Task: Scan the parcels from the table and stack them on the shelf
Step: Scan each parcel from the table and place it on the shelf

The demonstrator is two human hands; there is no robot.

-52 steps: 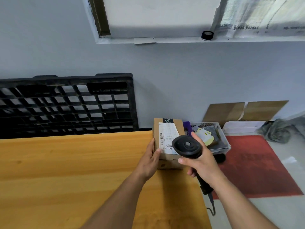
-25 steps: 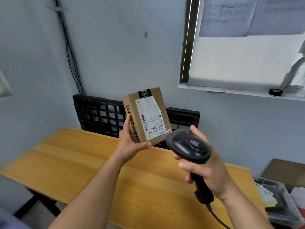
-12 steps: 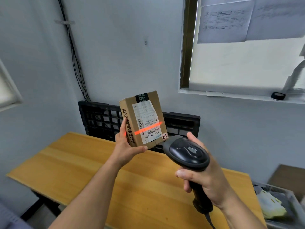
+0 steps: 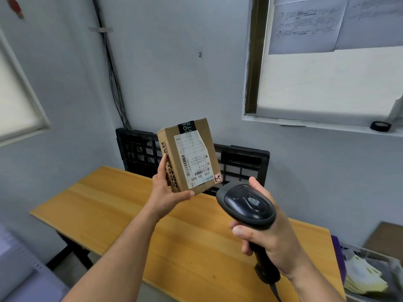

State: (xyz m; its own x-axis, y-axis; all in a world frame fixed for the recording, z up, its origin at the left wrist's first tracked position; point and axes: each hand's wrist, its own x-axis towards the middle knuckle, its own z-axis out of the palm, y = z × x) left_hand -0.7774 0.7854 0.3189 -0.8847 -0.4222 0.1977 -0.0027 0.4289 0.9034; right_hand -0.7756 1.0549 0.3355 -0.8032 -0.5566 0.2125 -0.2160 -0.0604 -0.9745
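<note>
Left hand [image 4: 162, 197] grip pinching parcel [image 4: 189, 156] above bench [image 4: 104, 205] back edge, long side up. Right hand [image 4: 269, 238] grip squeezing scanner [image 4: 246, 203], just right of parcel, nose toward label.

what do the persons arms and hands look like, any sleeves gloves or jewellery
Both forearms are bare right to the bottom edge of the view, with no sleeve showing. The left hand and right hand wear no gloves, and no rings, watch or wristband show. Fingernails are short and unpainted.
</note>
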